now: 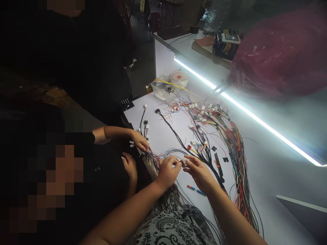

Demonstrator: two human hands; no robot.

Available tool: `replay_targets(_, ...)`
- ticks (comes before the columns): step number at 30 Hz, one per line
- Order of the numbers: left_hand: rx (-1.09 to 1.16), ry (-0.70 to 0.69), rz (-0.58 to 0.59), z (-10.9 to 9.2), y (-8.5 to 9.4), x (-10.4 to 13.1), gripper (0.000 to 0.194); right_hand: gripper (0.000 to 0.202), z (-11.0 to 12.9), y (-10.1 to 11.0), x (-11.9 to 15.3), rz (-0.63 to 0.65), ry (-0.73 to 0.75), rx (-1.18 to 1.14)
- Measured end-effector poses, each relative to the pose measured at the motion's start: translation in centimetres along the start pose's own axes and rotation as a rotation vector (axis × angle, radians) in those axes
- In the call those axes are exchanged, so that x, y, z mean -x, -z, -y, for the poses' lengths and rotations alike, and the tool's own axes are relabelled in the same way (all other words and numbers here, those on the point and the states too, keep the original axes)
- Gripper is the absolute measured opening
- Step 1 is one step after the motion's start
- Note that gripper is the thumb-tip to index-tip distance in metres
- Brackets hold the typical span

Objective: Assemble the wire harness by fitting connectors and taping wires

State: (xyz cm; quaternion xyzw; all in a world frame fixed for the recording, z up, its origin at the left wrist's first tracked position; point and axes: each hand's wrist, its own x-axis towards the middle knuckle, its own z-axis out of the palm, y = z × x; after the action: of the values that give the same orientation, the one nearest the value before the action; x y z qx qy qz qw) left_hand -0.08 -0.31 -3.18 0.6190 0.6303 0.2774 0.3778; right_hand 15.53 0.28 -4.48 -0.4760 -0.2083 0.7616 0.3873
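My left hand (168,171) is closed in a pinch on a thin wire just left of a small white connector (184,162). The connector sits between the thumb and fingers of my right hand (198,173). Both hands meet above the near part of the white table. Loose coloured wires (153,160) run beneath and left of my left hand. Beyond my right hand lies a black-sheathed harness (176,134) with branches ending in connectors. A blue and orange pen-like tool (196,190) lies below my right hand.
A thick wire bundle (238,163) curves along the right. A clear tub (163,92) and a white bowl (179,79) stand at the back. A bright tube light (255,114) crosses behind, near a pink plastic bag (281,54). Another person's hand (140,140) rests at the left edge.
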Motion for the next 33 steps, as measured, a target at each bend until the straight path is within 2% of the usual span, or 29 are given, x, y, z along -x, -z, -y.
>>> replay_targets(9,0.000,0.029,0.041,-0.3,0.3,-0.3,0.014,0.026,0.5,0.0,0.1,-0.014,-0.035,-0.012)
replay_targets(20,0.004,0.023,0.028,0.5,-0.2,-0.4,0.013,0.024,0.9,-0.5,-0.1,-0.022,-0.044,0.033)
replay_targets(28,-0.035,0.031,0.057,0.9,-0.5,-0.5,0.014,0.031,0.3,-0.6,-0.8,-0.094,0.041,0.209)
replay_targets(30,-0.046,0.038,0.059,0.9,-0.2,-0.7,0.008,0.033,0.3,-0.4,-1.0,-0.119,0.069,0.262)
replay_targets(33,-0.061,-0.029,0.071,0.5,0.4,-1.1,0.025,0.033,0.7,-0.1,-1.1,-0.151,0.118,0.351)
